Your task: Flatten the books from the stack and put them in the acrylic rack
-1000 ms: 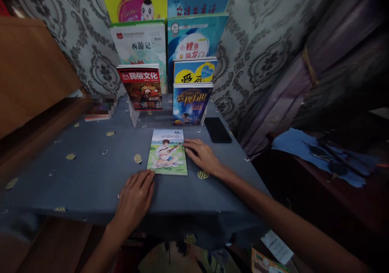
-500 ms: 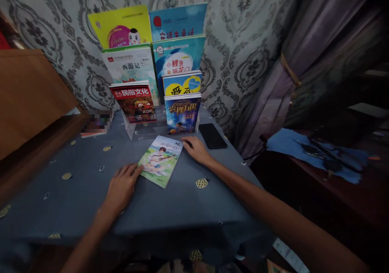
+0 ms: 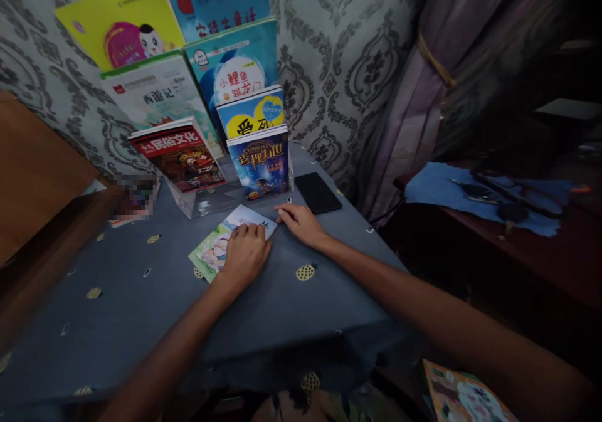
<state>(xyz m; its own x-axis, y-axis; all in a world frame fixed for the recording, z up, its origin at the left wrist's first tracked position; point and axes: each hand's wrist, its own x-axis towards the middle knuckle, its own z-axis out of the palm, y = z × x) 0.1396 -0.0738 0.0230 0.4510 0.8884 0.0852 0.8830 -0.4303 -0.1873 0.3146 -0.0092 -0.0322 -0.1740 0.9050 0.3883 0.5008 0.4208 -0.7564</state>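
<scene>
A thin book (image 3: 211, 253) with a drawn figure on a pale blue and green cover lies face up on the tablecloth, turned at an angle. Over its right half rests my left hand (image 3: 247, 249), fingers laid on the cover and hiding part of the picture and title. My right hand (image 3: 301, 224) is at the book's upper right corner, its thumb and forefinger slightly apart beside the edge. Whether those fingertips touch the corner is hard to see.
Behind the book, a clear stand (image 3: 188, 205) holds several upright books, among them a red one (image 3: 183, 158) and a dark blue one (image 3: 263, 165). A black phone (image 3: 318, 192) lies right of the stand. A brown box (image 3: 37, 171) is at left; another book (image 3: 465, 394) shows below right.
My left hand has moved from the book's left edge onto its cover. The book has turned clockwise. My right hand stays near its corner, and the view has tilted and shifted.
</scene>
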